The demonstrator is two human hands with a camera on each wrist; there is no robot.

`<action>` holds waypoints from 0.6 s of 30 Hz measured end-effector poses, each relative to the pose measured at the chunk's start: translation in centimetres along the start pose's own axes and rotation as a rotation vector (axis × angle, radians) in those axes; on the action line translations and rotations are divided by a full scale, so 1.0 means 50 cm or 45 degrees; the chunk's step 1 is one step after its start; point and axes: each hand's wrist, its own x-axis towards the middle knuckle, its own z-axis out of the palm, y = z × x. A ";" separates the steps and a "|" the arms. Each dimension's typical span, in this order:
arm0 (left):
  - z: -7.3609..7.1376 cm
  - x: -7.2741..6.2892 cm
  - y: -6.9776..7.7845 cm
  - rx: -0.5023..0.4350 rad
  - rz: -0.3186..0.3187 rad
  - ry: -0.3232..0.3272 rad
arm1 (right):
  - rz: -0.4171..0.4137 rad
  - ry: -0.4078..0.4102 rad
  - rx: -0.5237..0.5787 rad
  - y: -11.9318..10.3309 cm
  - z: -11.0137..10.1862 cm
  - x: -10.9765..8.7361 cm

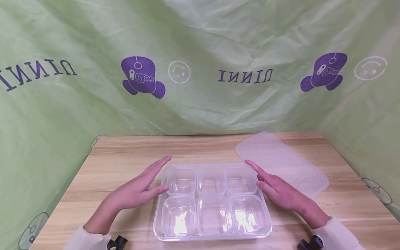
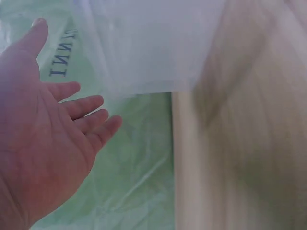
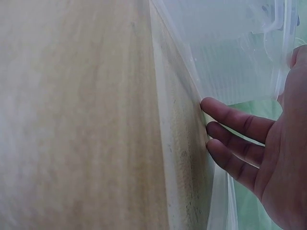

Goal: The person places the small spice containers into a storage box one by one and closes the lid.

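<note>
A clear plastic container sits on the table, with several small clear boxes standing in two rows inside it. Nothing shows inside the small boxes. My left hand is at the container's left side, fingers extended and thumb near the rim. In the left wrist view the palm of that hand faces the container wall with nothing in its grasp. On the opposite side, my right hand has its fingers stretched out by the right rim. Whether its thumb touches the rim, I cannot tell.
A flat translucent lid lies on the wooden table, behind and right of the container, partly behind my right hand. Green printed fabric hangs at the back and both sides of the table.
</note>
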 end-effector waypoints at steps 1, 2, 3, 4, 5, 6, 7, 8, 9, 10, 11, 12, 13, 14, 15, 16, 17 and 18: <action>0.002 0.000 -0.004 -0.023 -0.014 -0.010 | 0.005 -0.002 0.003 0.000 0.000 0.000; 0.004 0.000 -0.009 -0.045 -0.030 -0.019 | 0.008 -0.003 0.005 0.000 -0.001 0.000; 0.006 -0.001 -0.012 -0.074 -0.044 -0.030 | 0.011 -0.005 0.007 0.000 -0.001 -0.001; 0.008 -0.001 -0.017 -0.105 -0.056 -0.043 | 0.014 -0.007 0.011 -0.001 -0.001 -0.001; 0.010 -0.002 -0.020 -0.138 -0.066 -0.056 | 0.015 -0.007 0.012 -0.001 -0.002 -0.001; 0.013 -0.002 -0.023 -0.164 -0.072 -0.068 | 0.015 -0.008 0.013 -0.001 -0.002 -0.001; 0.015 -0.002 -0.026 -0.186 -0.073 -0.082 | 0.015 -0.009 0.013 -0.001 -0.003 -0.001; 0.018 -0.002 -0.028 -0.201 -0.071 -0.098 | 0.013 -0.008 0.010 -0.001 -0.003 -0.001; 0.020 -0.001 -0.030 -0.211 -0.066 -0.113 | 0.010 -0.009 0.009 -0.001 -0.003 -0.001; 0.022 0.000 -0.032 -0.212 -0.058 -0.122 | 0.008 -0.009 0.005 -0.001 -0.003 -0.001; 0.024 0.002 -0.033 -0.208 -0.051 -0.127 | 0.006 -0.012 0.003 0.000 -0.004 0.000; 0.026 0.004 -0.034 -0.200 -0.041 -0.129 | 0.002 -0.011 -0.003 0.000 -0.004 0.000; 0.027 0.005 -0.034 -0.195 -0.035 -0.130 | -0.002 -0.010 -0.008 0.001 -0.004 0.000; 0.028 0.007 -0.035 -0.188 -0.030 -0.128 | -0.005 -0.011 -0.011 0.001 -0.005 0.000; 0.028 0.008 -0.035 -0.182 -0.028 -0.123 | -0.007 -0.011 -0.012 0.001 -0.005 0.000; 0.028 0.009 -0.036 -0.181 -0.026 -0.119 | -0.005 -0.012 -0.014 0.001 -0.005 0.000; 0.028 0.010 -0.037 -0.182 -0.025 -0.119 | -0.003 -0.015 -0.012 0.001 -0.006 0.000; 0.028 0.010 -0.037 -0.183 -0.021 -0.122 | -0.006 -0.012 -0.016 0.001 -0.006 0.000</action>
